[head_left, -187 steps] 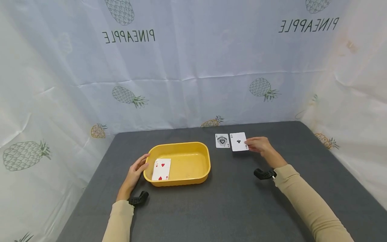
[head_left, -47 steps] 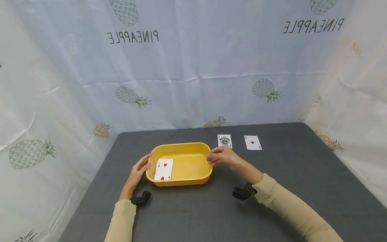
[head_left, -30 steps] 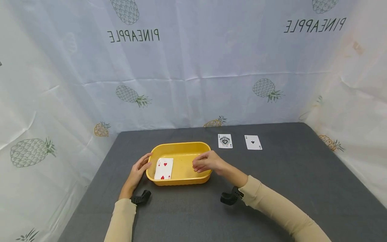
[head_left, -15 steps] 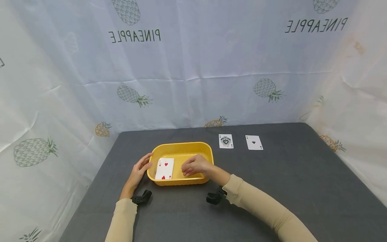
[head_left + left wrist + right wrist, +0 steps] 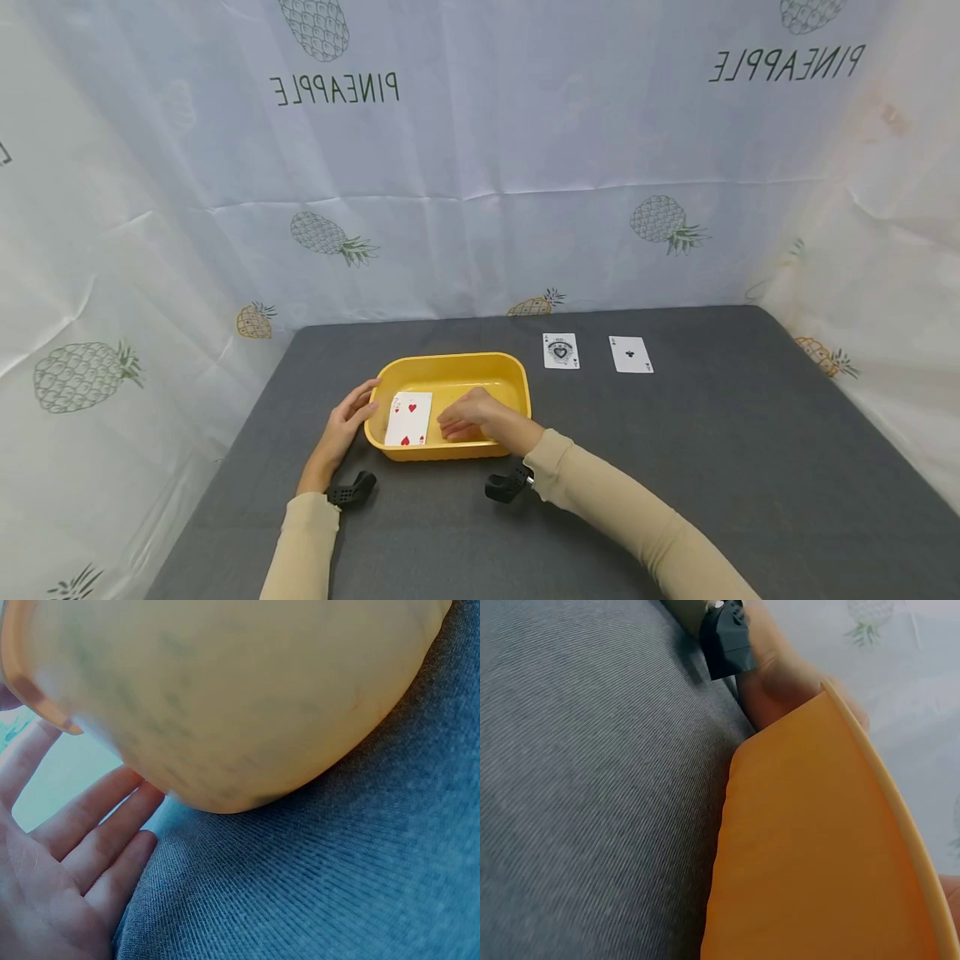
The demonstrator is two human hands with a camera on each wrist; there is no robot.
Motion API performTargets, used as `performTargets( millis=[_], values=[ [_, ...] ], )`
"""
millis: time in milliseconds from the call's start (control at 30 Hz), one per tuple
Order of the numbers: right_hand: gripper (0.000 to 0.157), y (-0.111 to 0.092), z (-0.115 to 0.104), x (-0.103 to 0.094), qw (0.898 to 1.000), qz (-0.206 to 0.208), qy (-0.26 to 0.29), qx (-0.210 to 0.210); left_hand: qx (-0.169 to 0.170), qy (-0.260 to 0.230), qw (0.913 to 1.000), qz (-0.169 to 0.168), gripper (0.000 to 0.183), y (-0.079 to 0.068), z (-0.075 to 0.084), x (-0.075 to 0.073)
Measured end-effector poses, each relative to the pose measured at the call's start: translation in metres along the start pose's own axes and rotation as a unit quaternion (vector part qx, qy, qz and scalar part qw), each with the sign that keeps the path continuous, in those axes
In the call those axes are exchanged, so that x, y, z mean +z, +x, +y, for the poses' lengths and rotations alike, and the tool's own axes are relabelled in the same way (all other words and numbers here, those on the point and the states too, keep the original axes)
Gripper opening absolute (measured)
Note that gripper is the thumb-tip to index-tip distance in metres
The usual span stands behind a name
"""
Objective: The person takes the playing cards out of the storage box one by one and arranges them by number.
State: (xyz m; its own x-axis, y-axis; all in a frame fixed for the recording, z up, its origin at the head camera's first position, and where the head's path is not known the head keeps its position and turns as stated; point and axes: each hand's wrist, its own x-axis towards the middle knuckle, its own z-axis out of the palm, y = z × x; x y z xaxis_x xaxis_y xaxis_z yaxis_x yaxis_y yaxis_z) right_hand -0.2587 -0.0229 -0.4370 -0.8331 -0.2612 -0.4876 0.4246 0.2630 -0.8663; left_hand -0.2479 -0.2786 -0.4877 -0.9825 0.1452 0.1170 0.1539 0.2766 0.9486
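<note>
A yellow plastic basin (image 5: 450,451) stands on the dark table. In its left half lies a white playing card with red hearts (image 5: 408,419); its doubled corner suggests another beneath. My left hand (image 5: 343,425) rests at the basin's left end, its fingers (image 5: 97,847) extended against the outer wall in the left wrist view. My right hand (image 5: 480,417) reaches over the right front rim, with loosely bent fingers just right of the card. Whether they touch the floor or card is unclear. The wall hides those fingertips in the right wrist view.
Two cards lie face up apart on the table (image 5: 675,467), right of the basin: an ornate ace (image 5: 561,351) and an ace of clubs (image 5: 631,355). Each wrist wears a black camera (image 5: 506,485). A white pineapple-print curtain (image 5: 465,250) encloses the table's back and sides.
The ace of clubs has been set down farther right and released. My right hand then travelled left over the rim and down into the basin, toward the card. The left hand stays at the basin.
</note>
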Motion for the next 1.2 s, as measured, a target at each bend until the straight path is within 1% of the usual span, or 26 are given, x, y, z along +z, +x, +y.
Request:
performTargets(
  millis=[67, 367, 533, 667, 733, 833, 933, 1033, 1200],
  values=[
    [0.019, 0.002, -0.002, 0.003, 1.000, 0.006, 0.007, 0.015, 0.003, 0.000, 1.0000, 0.001, 0.049, 0.000, 0.000, 0.000],
    [0.019, 0.003, -0.007, 0.011, 0.998, 0.012, 0.050, 0.043, 0.002, -0.007, 1.0000, 0.000, 0.050, 0.000, 0.000, 0.001],
    [0.020, 0.006, -0.010, 0.016, 0.994, 0.026, 0.088, 0.060, 0.011, -0.011, 0.9999, 0.000, 0.049, 0.000, -0.001, 0.000],
    [0.024, 0.007, -0.014, 0.023, 0.991, 0.048, 0.108, 0.066, 0.016, -0.014, 0.9998, -0.001, 0.048, 0.000, -0.001, 0.000],
    [0.028, 0.008, -0.015, 0.026, 0.990, 0.061, 0.108, 0.063, 0.018, -0.016, 0.9997, -0.003, 0.048, 0.001, -0.001, -0.001],
    [0.029, 0.012, -0.014, 0.030, 0.990, 0.077, 0.104, 0.058, 0.015, -0.018, 0.9997, -0.004, 0.048, 0.000, 0.000, -0.001],
    [0.026, 0.016, -0.012, 0.034, 0.989, 0.090, 0.101, 0.051, 0.012, -0.017, 0.9998, -0.003, 0.048, -0.001, 0.000, 0.000],
    [0.022, 0.018, -0.012, 0.038, 0.991, 0.097, 0.079, 0.049, 0.013, -0.017, 0.9998, -0.001, 0.047, -0.001, -0.001, 0.000],
    [0.016, 0.018, -0.014, 0.042, 0.995, 0.091, 0.025, 0.045, 0.020, -0.020, 0.9996, -0.001, 0.048, 0.000, -0.001, 0.000]
  ],
)
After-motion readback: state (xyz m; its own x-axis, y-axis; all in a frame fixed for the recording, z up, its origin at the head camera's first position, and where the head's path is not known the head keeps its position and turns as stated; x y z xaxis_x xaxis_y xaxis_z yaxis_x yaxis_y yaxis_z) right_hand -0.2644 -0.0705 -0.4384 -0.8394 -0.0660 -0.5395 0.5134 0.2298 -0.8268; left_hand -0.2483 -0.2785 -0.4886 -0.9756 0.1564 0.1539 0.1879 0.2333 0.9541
